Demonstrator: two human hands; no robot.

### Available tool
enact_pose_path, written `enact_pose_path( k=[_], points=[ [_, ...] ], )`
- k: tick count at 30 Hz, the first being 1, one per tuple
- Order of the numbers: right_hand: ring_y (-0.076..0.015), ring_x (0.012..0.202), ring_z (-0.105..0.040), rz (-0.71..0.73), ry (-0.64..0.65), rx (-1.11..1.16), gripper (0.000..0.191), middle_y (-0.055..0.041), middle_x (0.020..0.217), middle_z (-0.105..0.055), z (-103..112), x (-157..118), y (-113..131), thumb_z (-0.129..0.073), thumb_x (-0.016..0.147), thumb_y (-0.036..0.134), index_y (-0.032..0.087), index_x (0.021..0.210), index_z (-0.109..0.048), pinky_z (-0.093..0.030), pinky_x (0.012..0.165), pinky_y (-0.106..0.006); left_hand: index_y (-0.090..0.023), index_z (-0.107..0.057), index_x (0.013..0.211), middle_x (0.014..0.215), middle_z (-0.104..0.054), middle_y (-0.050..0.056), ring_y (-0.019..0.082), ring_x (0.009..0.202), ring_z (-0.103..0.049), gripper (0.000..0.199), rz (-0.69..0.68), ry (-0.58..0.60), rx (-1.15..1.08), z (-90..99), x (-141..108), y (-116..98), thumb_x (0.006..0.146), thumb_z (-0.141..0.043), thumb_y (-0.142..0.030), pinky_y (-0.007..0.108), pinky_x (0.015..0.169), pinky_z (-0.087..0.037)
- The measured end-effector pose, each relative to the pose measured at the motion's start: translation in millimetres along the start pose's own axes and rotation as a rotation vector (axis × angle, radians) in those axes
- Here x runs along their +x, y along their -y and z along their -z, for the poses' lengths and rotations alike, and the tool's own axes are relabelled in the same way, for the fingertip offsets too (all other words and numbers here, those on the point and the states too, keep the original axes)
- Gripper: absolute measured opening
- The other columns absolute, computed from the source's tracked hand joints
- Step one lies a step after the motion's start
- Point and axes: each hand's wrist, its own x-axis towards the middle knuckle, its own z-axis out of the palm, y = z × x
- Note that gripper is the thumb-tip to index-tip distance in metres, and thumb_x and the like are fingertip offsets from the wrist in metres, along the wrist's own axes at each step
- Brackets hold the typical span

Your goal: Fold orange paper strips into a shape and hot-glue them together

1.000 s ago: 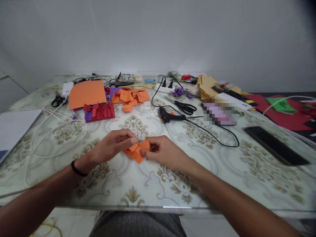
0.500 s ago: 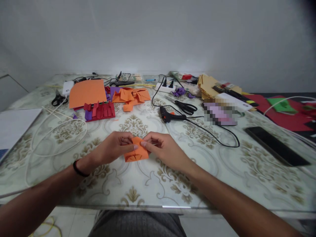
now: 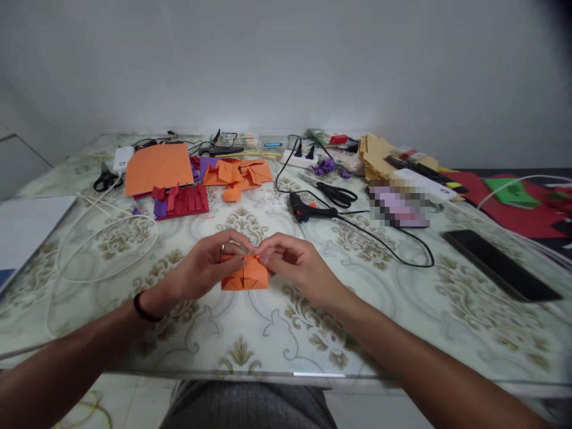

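Note:
A small folded piece of orange paper (image 3: 245, 279) is held over the near middle of the table, with creases along its lower edge and a vertical line down its centre. My left hand (image 3: 213, 262) pinches its upper left part, thumb on the front face. At the upper right, my right hand (image 3: 290, 262) grips it between thumb and fingers. Both sets of fingertips meet at the paper's top edge, and they hide that edge. Beyond my hands lie more folded orange paper pieces (image 3: 232, 173) and a row of folded red paper pieces (image 3: 187, 200).
A black glue gun (image 3: 310, 208) with its cord and black-handled scissors (image 3: 337, 194) lie ahead to the right. A phone (image 3: 500, 265) rests at the right. White cable (image 3: 107, 220) loops over the left side. Orange sheets (image 3: 158, 168) and a power strip (image 3: 299, 158) sit farther back.
The orange paper's upper part has folded down, so it looks shorter and wider. My fingertips have come together along its top edge.

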Motion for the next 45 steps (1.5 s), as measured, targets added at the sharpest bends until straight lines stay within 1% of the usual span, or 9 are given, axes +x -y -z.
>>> enact_pose_path(
  k=[4,10,16,25,30,33,36,39,45],
  points=[
    [-0.0129,0.069,-0.063,0.032,-0.003,-0.041,0.010,-0.0009,0.079,-0.070,1.7,-2.7,5.1,-0.068,0.089,0.025,0.020,0.094,-0.074,-0.051,0.067,-0.026,-0.017,-0.072,0.094,0.084,-0.066,0.002,0.010,0.070,-0.056,0.007,-0.101,0.005,0.004,2.2,0.9,-2.4,0.090,-0.069,-0.021,0.021,0.063,-0.043],
    [-0.0147,0.075,-0.065,0.174,0.015,-0.199,0.014,-0.0048,0.088,-0.075,4.8,-5.7,7.1,-0.068,0.089,0.020,0.020,0.097,-0.079,-0.051,0.067,-0.027,-0.017,-0.073,0.092,0.072,-0.058,-0.001,0.009,0.059,-0.047,0.007,-0.069,-0.002,-0.048,3.8,0.6,-0.7,0.088,-0.069,-0.022,0.020,0.053,-0.036],
    [-0.0156,0.080,-0.067,0.307,0.104,-0.214,0.013,-0.0060,0.091,-0.074,7.1,-6.6,8.1,-0.069,0.091,0.017,0.020,0.097,-0.080,-0.052,0.072,-0.029,-0.016,-0.072,0.089,0.071,-0.058,-0.001,0.008,0.057,-0.045,0.007,-0.057,0.037,-0.094,2.7,-3.1,-6.6,0.089,-0.069,-0.022,0.020,0.051,-0.033],
    [-0.0155,0.078,-0.069,0.359,0.076,-0.381,0.011,-0.0059,0.086,-0.075,4.8,-6.4,12.3,-0.068,0.093,0.019,0.019,0.091,-0.079,-0.054,0.072,-0.029,-0.016,-0.071,0.091,0.071,-0.059,-0.002,0.008,0.060,-0.047,0.008,-0.091,0.040,0.156,3.0,-5.3,-10.8,0.090,-0.071,-0.025,0.021,0.054,-0.037],
    [-0.0144,0.075,-0.069,0.212,-0.020,-0.330,0.016,-0.0024,0.086,-0.075,2.3,-5.6,10.5,-0.073,0.089,0.024,0.020,0.105,-0.073,-0.056,0.071,-0.027,-0.017,-0.068,0.089,0.081,-0.067,0.001,0.011,0.071,-0.057,0.009,-0.187,-0.074,0.373,0.9,-5.5,-6.4,0.088,-0.073,-0.024,0.023,0.065,-0.045],
    [-0.0135,0.069,-0.067,0.097,-0.026,-0.315,0.012,-0.0013,0.079,-0.073,0.5,-4.3,9.6,-0.072,0.090,0.030,0.019,0.094,-0.072,-0.053,0.065,-0.025,-0.017,-0.065,0.095,0.084,-0.069,0.001,0.012,0.073,-0.060,0.012,-0.221,-0.119,0.425,0.0,-5.5,-8.2,0.087,-0.072,-0.022,0.022,0.066,-0.046],
    [-0.0131,0.065,-0.064,0.061,-0.006,-0.355,0.015,-0.0013,0.074,-0.072,-0.3,-3.6,8.8,-0.070,0.092,0.030,0.018,0.083,-0.071,-0.051,0.062,-0.025,-0.018,-0.067,0.103,0.088,-0.074,0.002,0.013,0.076,-0.064,0.017,-0.174,-0.087,0.479,-0.5,-4.4,-10.5,0.087,-0.071,-0.022,0.022,0.067,-0.048],
    [-0.0134,0.066,-0.062,0.079,0.007,-0.407,0.014,-0.0011,0.074,-0.072,0.2,-4.0,7.2,-0.070,0.091,0.027,0.018,0.081,-0.071,-0.050,0.062,-0.025,-0.019,-0.075,0.098,0.085,-0.076,0.001,0.012,0.074,-0.065,0.012,-0.125,-0.030,0.551,-0.2,-3.0,-11.9,0.092,-0.067,-0.026,0.022,0.066,-0.046],
    [-0.0147,0.071,-0.064,0.090,0.027,-0.440,0.012,-0.0014,0.078,-0.071,-0.5,-4.2,5.7,-0.068,0.091,0.026,0.018,0.082,-0.071,-0.050,0.065,-0.026,-0.018,-0.078,0.088,0.077,-0.075,0.000,0.012,0.070,-0.062,0.018,-0.126,-0.015,0.547,1.1,-4.3,-15.6,0.094,-0.066,-0.030,0.021,0.064,-0.044]
  ],
)
